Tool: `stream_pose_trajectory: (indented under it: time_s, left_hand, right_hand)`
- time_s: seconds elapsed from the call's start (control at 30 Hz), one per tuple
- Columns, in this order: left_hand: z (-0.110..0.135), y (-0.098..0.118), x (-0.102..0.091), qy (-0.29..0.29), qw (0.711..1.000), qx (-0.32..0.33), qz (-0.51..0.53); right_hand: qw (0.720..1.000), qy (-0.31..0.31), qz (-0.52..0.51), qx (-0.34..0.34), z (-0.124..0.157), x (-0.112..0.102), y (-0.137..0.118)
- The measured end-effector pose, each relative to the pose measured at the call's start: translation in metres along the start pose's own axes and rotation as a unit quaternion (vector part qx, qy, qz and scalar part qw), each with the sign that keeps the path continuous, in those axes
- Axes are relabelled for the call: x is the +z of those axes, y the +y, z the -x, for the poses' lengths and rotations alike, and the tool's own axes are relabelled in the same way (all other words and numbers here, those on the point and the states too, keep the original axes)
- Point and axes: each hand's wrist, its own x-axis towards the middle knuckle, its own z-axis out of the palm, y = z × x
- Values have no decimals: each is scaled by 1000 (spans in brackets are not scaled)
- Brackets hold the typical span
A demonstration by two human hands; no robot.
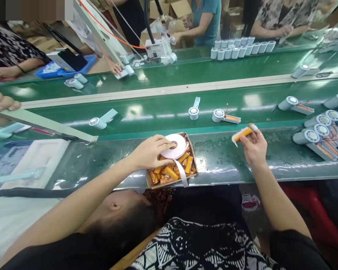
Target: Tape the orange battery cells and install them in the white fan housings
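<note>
Gripping a flat round roll of white tape (181, 145), the left hand (150, 153) works directly over the landmark of this report, a small open brown cardboard box (163, 184). The fingers curl over the roll's left side near its core, with the thumb below. The roll sits on the box's contents, many short orange-wrapped cylindrical cells (170, 172), and its loose end hangs over the box's front right. Setting the roll on the cells probably keeps both materials within 1 short reach; the hand's hold appears to steady the roll.

To the right of the box and well apart from it, the right hand (254, 150) has its fingers closed on 1 orange cylindrical cell with white strip attached (242, 133). It is pinched at its right part, which seems meant to leave the left part exposed. The strip projects at that left end. The cell is raised and tilted, its left end lower.

Beyond the box runs a glossy green conveyor belt (157, 120). On it, beyond and right of the box, lie 2 pale blue-grey plastic housings with round heads (193, 113); the right 1 shows orange in its handle. A similar single housing (99, 122) lies beyond and left of the box. Far right of the box stands a crowded group of pale housings (310, 137), apparently gathered off the belt for handling together. Far left, a co-worker's hand (2, 101) rests at a pale bar (45, 123).
</note>
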Motion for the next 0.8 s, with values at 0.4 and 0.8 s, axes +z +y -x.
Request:
stream_pose_trajectory:
  time_s: [0.4,0.8]
  left_hand:
    - [-288,-29,54,-236,925,-293,-58]
    - [-262,-67,67,-263,946,-191,-7]
  right_hand:
    - [997,7,74,9,14,-25,35]
    - [987,-109,63,-101,-61,46,-7]
